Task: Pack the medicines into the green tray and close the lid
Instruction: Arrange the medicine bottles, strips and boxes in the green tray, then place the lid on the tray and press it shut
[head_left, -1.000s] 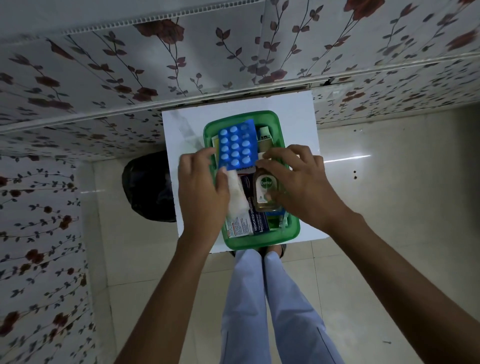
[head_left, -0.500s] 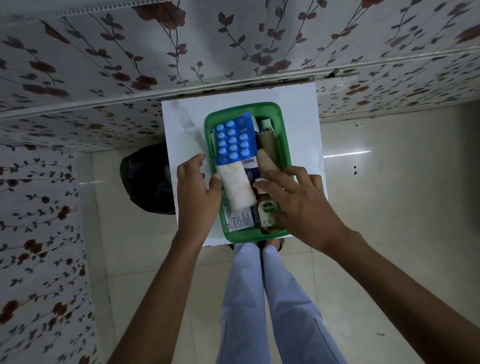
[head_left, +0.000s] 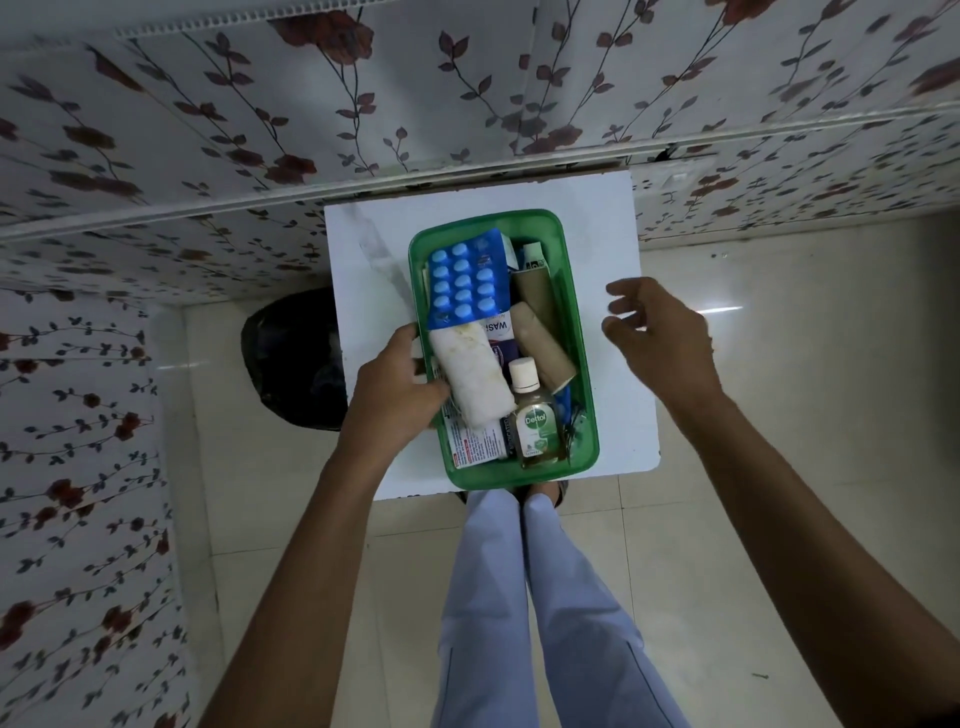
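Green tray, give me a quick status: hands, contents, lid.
Left hand on green tray rim beside white gauze roll. Right hand open, off the tray. Blue blister pack and Dettol bottle inside. No lid in view.

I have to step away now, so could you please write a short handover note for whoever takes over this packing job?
Left hand: on the near left rim of the green tray, fingers against the white gauze roll; a grip cannot be confirmed.
Right hand: open, empty, above the white table right of the tray.
Done: blue blister pack, Dettol bottle, brown rolls and boxes lie in the tray.
Left: closing the lid, which is not in view.
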